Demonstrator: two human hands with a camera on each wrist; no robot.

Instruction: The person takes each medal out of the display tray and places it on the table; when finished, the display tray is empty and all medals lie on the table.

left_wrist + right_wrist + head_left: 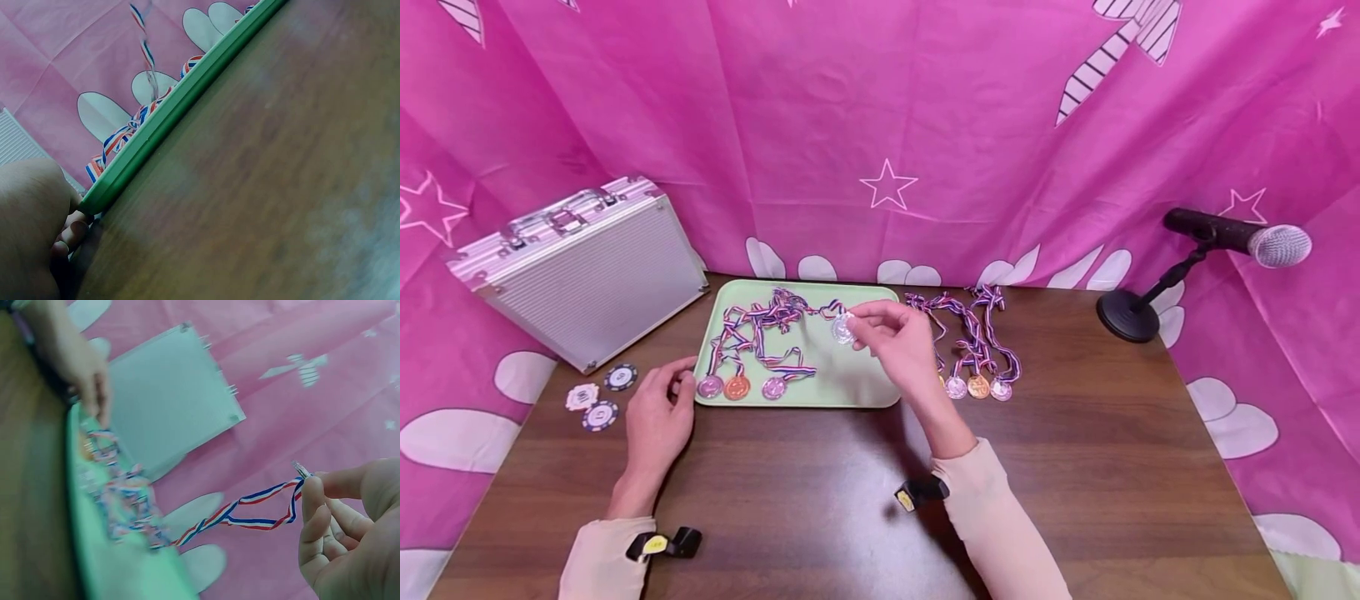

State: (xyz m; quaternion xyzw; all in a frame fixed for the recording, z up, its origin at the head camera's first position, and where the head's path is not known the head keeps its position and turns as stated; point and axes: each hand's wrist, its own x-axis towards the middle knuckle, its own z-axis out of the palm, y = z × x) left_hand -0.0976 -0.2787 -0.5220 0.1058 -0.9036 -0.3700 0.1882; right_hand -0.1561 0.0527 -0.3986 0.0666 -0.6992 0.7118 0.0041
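Note:
My right hand pinches a silver medal by its edge above the green tray. Its red, white and blue ribbon slopes down from the fingers towards a tangle of ribbons on the tray. Along the tray's front edge lie a copper-coloured medal and two pinkish medals, one at the left corner and one nearer the middle. My left hand holds the tray's left front corner, fingers bent against it; the left wrist view partly hides the grip.
Right of the tray, several ribboned medals lie in a row. Three poker chips lie left of my left hand, before a silver case. A microphone on a stand is at the back right; a pink curtain hangs behind.

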